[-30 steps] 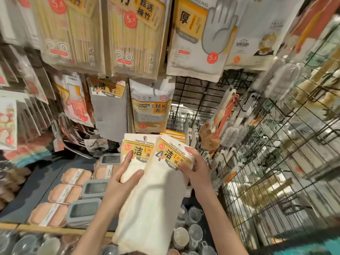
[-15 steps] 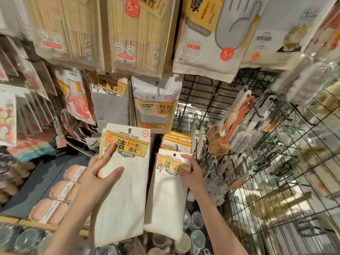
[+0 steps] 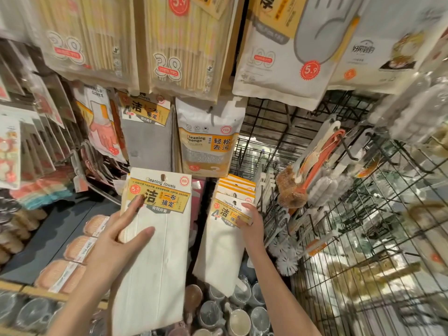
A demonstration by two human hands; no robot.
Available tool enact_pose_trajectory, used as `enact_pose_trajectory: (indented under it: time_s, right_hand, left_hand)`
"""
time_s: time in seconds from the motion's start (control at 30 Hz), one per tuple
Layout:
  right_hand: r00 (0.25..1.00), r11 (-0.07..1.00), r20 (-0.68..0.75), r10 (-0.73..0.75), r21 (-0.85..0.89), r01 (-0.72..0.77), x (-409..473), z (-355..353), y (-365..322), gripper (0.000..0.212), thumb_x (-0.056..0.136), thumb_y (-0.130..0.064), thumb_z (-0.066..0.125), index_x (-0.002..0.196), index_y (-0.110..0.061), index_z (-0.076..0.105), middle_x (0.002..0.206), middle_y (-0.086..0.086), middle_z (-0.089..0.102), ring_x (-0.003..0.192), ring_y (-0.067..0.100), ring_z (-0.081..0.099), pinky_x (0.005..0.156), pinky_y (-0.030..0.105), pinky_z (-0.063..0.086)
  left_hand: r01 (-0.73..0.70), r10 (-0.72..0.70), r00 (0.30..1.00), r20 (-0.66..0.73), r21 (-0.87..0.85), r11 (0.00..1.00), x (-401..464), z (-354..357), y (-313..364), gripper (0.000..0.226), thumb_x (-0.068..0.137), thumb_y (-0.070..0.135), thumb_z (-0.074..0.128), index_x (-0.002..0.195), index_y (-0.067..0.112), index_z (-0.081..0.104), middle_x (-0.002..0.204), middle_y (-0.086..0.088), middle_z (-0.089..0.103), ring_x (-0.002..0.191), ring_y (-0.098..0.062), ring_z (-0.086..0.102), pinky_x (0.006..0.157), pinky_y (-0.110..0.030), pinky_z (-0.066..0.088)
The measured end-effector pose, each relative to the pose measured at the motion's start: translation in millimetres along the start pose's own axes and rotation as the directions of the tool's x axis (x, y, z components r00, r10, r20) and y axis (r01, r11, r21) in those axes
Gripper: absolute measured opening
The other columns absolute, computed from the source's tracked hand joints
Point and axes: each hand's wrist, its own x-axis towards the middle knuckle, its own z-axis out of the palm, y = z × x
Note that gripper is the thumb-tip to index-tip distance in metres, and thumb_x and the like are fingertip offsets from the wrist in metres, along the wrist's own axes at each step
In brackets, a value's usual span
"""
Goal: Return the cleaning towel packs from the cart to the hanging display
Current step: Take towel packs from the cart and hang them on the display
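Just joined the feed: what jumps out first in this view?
Two white cleaning towel packs dominate the centre: the left hand holds the larger-looking pack up flat, while the right hand pinches the header of the second pack at a row of matching packs. Above hang chopstick packs and a glove bag.

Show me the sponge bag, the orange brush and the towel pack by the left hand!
sponge bag (image 3: 208,141), head view, yellow label.
orange brush (image 3: 320,161), head view, handle.
towel pack (image 3: 158,241), head view, white cloth.

Dark shelf (image 3: 43,241) low at left, carrying tan sponge packs (image 3: 80,248) in a row. Just right of those, hanging cleaning towel packs (image 3: 234,190); right again, black wire grid (image 3: 363,238) bearing brushes (image 3: 312,166).
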Motion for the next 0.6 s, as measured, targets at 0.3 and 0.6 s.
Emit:
enact_pose_trajectory:
  time_s: [0.3,0.6]
  right_hand:
    - [1.0,0.991,0.012,0.025,-0.135,-0.023,21,2,-9,0.048,0.082,0.011,0.05,0.123,-0.014,0.055,0.13,0.01,0.03,0.088,-0.004,0.041,0.06,-0.004,0.036]
    - [0.994,0.967,0.056,0.098,-0.243,-0.082,35,4,-19,0.048,0.084,-0.003,0.062,0.128,-0.019,0.054,0.138,0.009,0.017,0.126,0.02,0.027,0.097,0.02,0.032]
  left_hand:
    - [-0.065,0.068,0.997,0.036,-0.078,0.995,1,9,4,0.071,0.076,0.026,0.074,0.116,0.074,0.041,0.117,0.04,0.049,0.11,0.031,0.034,0.095,-0.02,0.029]
    - [-0.015,0.031,0.995,0.093,-0.166,0.986,-5,13,6,0.065,0.076,0.031,0.073,0.12,0.069,0.043,0.134,0.037,0.042,0.143,-0.003,0.02,0.117,-0.046,0.019]
